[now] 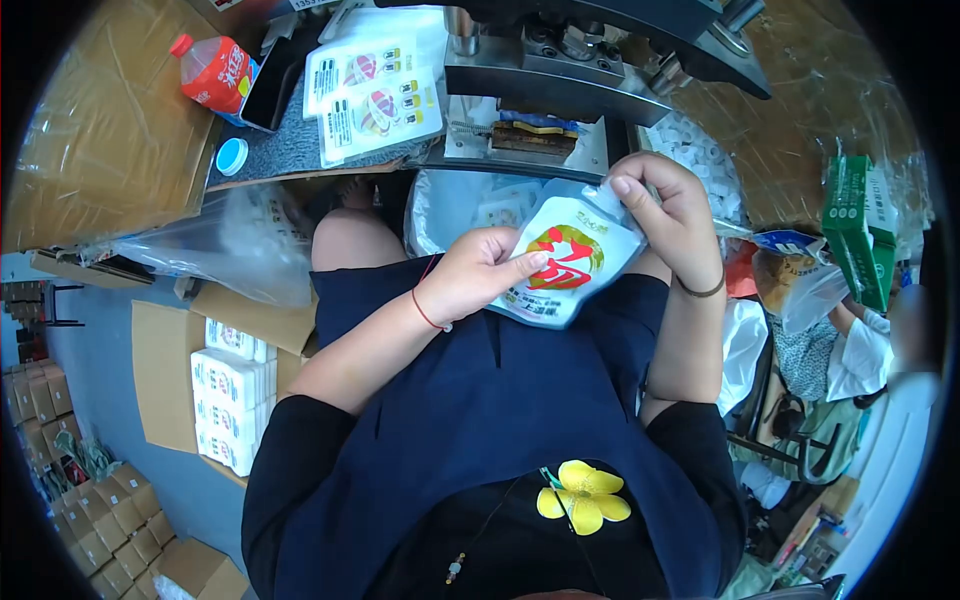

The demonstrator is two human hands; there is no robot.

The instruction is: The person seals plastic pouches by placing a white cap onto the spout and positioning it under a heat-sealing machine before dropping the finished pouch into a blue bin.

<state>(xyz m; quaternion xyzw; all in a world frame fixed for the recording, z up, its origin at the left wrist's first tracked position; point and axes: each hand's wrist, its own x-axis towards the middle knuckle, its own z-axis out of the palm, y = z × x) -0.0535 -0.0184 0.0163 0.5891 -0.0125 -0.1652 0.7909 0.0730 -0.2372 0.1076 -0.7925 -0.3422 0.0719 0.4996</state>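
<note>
Bright, cool light bleaches the packs (228, 405) and glints on the plastic bag (255, 245); the pouch (575, 258) looks fairly sharp, while fisheye bending warps the edges into black corners, with blur at far right

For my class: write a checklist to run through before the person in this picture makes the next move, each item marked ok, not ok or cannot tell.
1. Left hand grips the pouch: ok, thumb across the printed face.
2. Right hand is at the pouch's top corner: ok.
3. Pouch's printed face is in view: ok, though the left thumb reaches onto it.
4. Corner is sealed: cannot tell, fingers partly cover it.
5. Right hand is well clear of the machine: cannot tell, they look close in this single view.
6. Bench is free of stray items: not ok, a blue lid lies near its edge.
</note>
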